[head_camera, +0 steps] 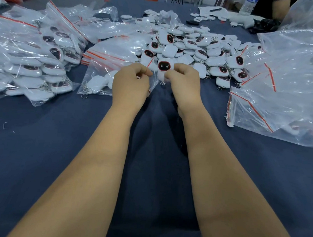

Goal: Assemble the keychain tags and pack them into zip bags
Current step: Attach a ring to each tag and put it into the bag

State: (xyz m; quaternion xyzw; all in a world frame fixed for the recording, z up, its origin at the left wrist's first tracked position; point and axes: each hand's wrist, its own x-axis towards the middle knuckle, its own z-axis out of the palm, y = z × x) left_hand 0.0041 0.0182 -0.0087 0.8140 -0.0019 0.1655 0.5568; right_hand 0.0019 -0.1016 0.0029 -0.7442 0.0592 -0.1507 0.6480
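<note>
Both hands work at the centre of the dark blue tablecloth point(41, 148), forearms extended from the near edge. The left hand point(131, 82) has its fingers curled and pinches the mouth of a small clear zip bag point(154, 80). The right hand point(184, 81) has its fingers curled and grips a white keychain tag point(164, 67), dark face with red outline turned up, at the bag's opening. The tag's metal ring point(162, 83) hangs below, between the two hands.

Directly behind the hands lies the loose heap of keychain tags point(201, 48), touching the working zone. To the left of the hands, a partly filled zip bag point(97, 82) lies flat, with a loose key ring point(84, 96) at its near edge. Farther left, a stack of packed zip bags point(28, 61) reaches the left frame edge. To the right, a pile of empty zip bags point(289, 89) with red seal strips reaches the right frame edge.

Open cloth runs from the hands to the near edge, on both sides of the forearms. A water bottle point(248, 5) stands at the far edge.
</note>
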